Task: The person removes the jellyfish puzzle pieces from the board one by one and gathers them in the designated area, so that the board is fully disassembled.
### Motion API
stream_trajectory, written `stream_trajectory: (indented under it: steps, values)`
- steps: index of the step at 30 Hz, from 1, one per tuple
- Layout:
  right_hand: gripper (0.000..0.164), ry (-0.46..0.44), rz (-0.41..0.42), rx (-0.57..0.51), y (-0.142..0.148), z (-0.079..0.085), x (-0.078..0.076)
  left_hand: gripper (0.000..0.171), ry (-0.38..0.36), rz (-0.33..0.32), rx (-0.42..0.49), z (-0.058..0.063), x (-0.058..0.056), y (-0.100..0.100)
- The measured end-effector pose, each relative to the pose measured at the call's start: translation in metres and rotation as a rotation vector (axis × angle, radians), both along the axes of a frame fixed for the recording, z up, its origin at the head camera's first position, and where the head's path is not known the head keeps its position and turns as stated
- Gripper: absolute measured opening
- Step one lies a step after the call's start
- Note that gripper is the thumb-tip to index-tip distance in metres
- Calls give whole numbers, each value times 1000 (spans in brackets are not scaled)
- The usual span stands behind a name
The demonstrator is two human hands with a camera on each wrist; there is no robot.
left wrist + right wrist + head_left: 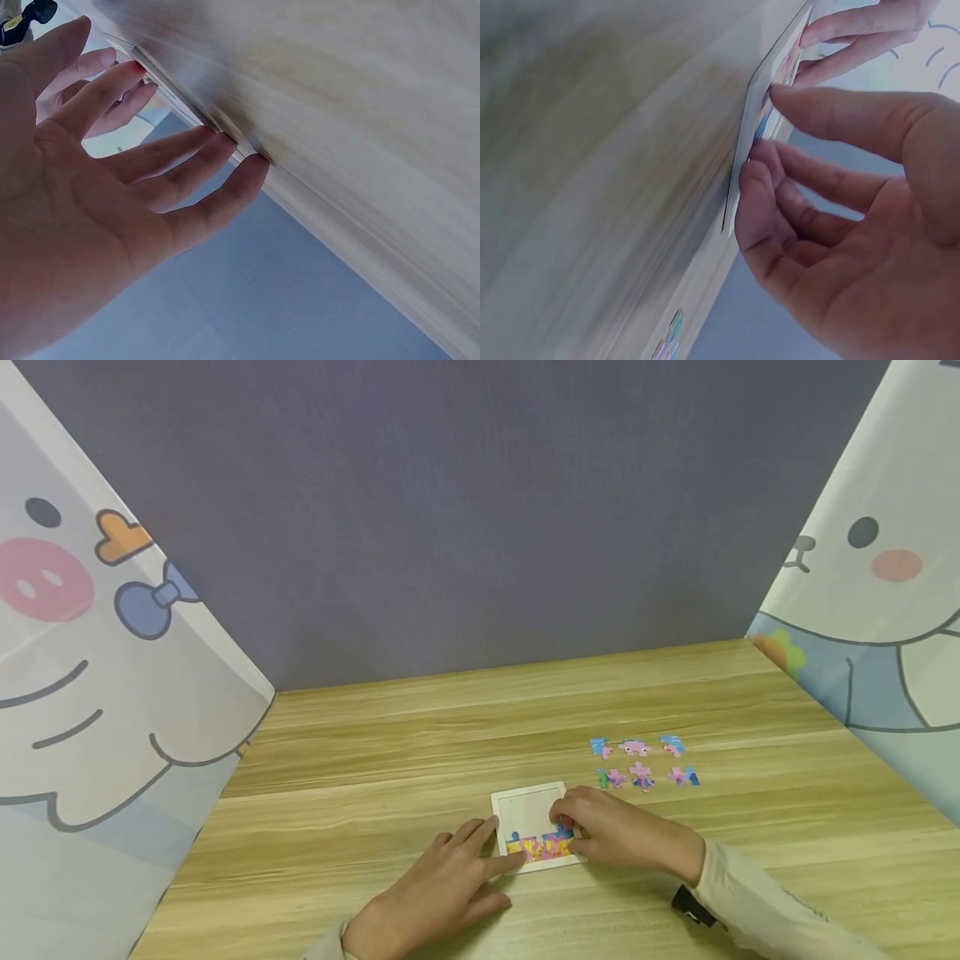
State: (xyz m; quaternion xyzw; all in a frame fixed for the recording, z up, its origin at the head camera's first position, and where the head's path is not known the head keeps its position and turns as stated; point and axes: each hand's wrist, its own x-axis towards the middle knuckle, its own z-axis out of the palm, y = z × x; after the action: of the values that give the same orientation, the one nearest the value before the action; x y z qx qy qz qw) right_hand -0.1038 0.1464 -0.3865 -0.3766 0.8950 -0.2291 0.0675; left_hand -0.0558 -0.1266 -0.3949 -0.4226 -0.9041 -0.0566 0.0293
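A small white-framed jigsaw tray (pixel 525 792) lies on the table, its lower row filled with yellow, pink and blue pieces (pixel 531 847). My left hand (pixel 442 883) rests at the tray's left side, fingers extended, the index fingertip on the lower-left pieces. In the left wrist view, the other fingertips (pixel 251 171) touch the frame's edge. Over the right side of the tray, my right hand (pixel 618 828) has a mostly blue puzzle piece (pixel 763 124) between thumb and curled index finger, beside the right border. The fingers partly hide this piece.
Loose puzzle pieces lie in two rows behind and right of the tray, including a pink piece with eyes (pixel 634 748) and a blue-pink corner piece (pixel 672 744). A grey wall (pixel 480 527) stands behind the wooden table (pixel 360 760), with cartoon-print curtains at both sides.
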Motion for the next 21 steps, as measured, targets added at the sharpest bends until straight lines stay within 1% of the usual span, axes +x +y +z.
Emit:
stream_trajectory:
  steps: [3, 7, 10, 13, 21]
  values:
    - [19, -10, -13, 0, -1, 1, 2, 41, -21, 4, -6, 0, 0, 0]
    - [16, -60, -42, -16, -1, 3, 4, 42, -39, 13, -14, 1, -1, 0]
    - [18, -90, -58, -33, 0, 3, 5, 45, -58, 23, -27, 1, -1, 1]
    - [19, -96, -64, -43, 0, 2, 5, 49, -66, 24, -37, 2, 0, 3]
    - [21, -115, -66, -42, 1, 2, 5, 51, 24, 7, -48, 0, 3, 5]
